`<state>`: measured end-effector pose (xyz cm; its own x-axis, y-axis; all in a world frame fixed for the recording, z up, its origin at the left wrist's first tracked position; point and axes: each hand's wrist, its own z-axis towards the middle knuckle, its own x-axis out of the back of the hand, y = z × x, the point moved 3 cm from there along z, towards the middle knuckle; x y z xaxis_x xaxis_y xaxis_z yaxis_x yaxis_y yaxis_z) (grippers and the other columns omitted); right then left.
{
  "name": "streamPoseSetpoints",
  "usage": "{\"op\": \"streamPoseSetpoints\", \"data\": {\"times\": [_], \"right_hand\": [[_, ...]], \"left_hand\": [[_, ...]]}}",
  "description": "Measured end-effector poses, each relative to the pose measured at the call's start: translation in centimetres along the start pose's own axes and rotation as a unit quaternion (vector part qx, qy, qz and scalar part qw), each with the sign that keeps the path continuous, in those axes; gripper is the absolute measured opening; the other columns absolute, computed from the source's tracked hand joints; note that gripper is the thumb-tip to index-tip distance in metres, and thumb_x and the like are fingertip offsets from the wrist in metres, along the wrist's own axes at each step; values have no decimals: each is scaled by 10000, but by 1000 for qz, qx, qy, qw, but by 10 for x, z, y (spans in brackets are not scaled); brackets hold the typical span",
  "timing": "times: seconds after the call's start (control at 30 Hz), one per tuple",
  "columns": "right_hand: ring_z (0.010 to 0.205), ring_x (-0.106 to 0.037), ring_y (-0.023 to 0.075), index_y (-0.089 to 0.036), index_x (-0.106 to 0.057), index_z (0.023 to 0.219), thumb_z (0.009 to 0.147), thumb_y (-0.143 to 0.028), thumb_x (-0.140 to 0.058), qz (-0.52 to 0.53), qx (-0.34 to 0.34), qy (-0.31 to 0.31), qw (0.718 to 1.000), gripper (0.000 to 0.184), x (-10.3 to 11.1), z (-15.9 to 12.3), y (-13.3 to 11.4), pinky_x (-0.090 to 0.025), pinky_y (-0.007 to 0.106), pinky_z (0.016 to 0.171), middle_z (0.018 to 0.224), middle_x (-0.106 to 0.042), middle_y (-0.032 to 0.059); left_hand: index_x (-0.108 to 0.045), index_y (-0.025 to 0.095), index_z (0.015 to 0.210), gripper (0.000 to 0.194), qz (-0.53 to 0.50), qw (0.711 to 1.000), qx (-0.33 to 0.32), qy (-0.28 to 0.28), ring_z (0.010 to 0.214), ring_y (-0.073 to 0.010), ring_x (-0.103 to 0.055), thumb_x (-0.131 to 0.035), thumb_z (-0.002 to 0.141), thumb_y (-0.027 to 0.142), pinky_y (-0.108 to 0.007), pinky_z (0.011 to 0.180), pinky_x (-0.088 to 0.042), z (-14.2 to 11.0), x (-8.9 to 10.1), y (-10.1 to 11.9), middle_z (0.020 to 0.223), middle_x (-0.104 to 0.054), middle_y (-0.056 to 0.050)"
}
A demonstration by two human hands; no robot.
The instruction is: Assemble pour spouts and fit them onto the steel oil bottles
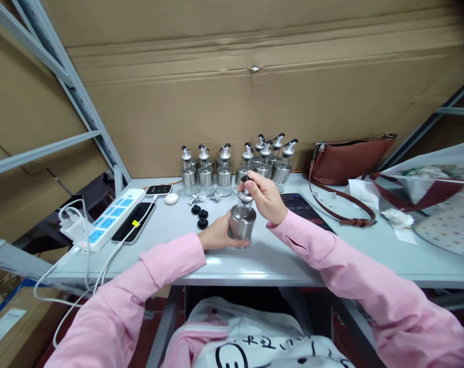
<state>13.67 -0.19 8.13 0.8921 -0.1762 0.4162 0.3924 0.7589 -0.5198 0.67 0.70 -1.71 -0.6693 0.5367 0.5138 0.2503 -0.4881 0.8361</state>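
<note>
An oil dispenser bottle [242, 223] with a steel-sleeved body stands nearly upright between my hands, just above or on the table. Wrapped around its lower body is my left hand [218, 232]. My right hand [265, 197] grips the pouring spout at the top, fingers closed around the black-tipped cap [246, 179]. Behind them, several similar bottles [206, 176] with spouts fitted line the cardboard wall. Left of the held bottle lie black round stoppers [203, 223] and some small clear and silver spout parts [201, 197].
At the left are a white power strip [115, 217] with cables, a phone [129, 232] and a white round object [171, 199]. To the right lie a dark tablet or phone [304, 210], a brown bag [347, 158], tissues [398, 220] and a dotted bag [450, 230]. Metal shelf posts [78, 97] frame the table.
</note>
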Motion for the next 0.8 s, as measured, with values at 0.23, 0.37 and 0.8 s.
{"op": "streamPoseSetpoints", "data": {"times": [0.23,0.37,0.8], "right_hand": [[653,-494,155,-195,-506,707,909,-558,-315,-2,2,-17,1000,457,1,-2,3,-382,281,614,678,-489,16],[661,-510,160,-185,-535,883,742,-708,-482,2,16,-62,998,544,3,-14,9,-414,275,589,757,-544,25],[750,-574,191,-160,-569,946,893,-550,-367,-64,-67,54,994,442,39,11,16,-465,338,674,874,-616,74]], "left_hand": [[-415,136,1264,778,10,1000,-12,3,1036,-273,-579,-766,634,429,-375,900,-440,-1,0,2,1163,-598,-131],[-448,161,1246,782,24,999,-28,9,1011,-267,-590,-789,599,437,-365,878,-456,-3,1,2,1148,-610,-104],[-492,182,1154,379,52,935,-189,296,1108,-249,-523,-482,891,454,-439,954,-414,-16,31,31,1178,-558,-105]]}}
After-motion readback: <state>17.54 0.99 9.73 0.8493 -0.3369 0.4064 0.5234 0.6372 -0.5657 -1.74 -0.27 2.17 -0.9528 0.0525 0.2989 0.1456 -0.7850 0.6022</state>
